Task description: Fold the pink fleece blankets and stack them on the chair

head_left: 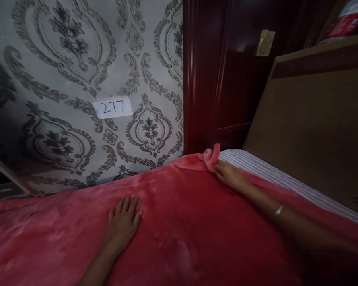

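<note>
A plush red blanket (173, 214) is spread across the bed, with light creases and brushed patches on its surface. My left hand (123, 220) lies flat on it near the middle, fingers spread. At the far right corner my right hand (228, 174) grips the blanket, and a bunched fold stands up beyond the fingers. A silvery band circles my right wrist. Beside that hand, a striped sheet (256, 165) in white, pink and grey shows from under the blanket's edge.
Patterned grey wallpaper (149, 59) rises behind the bed, bearing a paper label (115, 107) marked 277. A dark red wooden panel (217, 79) with a switch plate (265, 43) adjoins it. A large cardboard box (316, 119) stands at the right, a red-and-white package (346, 24) above it.
</note>
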Demonstrator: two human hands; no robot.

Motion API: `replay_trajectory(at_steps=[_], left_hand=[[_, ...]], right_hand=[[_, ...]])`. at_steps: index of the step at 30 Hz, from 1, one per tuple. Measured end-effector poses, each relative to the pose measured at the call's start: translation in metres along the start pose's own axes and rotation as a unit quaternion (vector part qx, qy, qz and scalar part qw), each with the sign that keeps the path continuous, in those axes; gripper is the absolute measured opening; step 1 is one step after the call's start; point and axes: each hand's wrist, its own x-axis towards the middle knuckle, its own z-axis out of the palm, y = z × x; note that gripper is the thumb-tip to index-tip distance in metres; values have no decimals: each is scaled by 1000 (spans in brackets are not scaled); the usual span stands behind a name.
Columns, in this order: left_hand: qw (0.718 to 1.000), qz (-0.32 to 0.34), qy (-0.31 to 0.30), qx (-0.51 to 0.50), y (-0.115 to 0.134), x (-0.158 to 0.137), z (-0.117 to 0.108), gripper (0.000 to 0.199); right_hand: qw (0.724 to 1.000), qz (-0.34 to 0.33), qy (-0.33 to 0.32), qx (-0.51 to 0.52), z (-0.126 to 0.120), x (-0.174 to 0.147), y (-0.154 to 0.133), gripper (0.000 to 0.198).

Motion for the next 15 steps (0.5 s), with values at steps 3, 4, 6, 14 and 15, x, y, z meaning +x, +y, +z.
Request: replay_trajectory(at_steps=[3, 4, 6, 14, 15], left_hand=[[1000, 1, -1, 1, 1, 0, -2, 57], [1000, 1, -2, 2, 2, -1, -2, 57], [1000, 1, -6, 5, 2, -1, -4, 58], [1000, 4, 1, 9, 1, -1, -3, 58], [1000, 4, -1, 11, 0, -1, -3, 58]], right_hand=[[991, -121, -24, 45, 16, -39, -18, 22], [993, -101, -9, 65, 19, -46, -18, 23], [993, -21, 42, 104, 22, -51, -14, 25], [997, 66, -34, 22, 16, -23, -10, 40], [996, 69, -48, 12, 16, -20, -13, 32]])
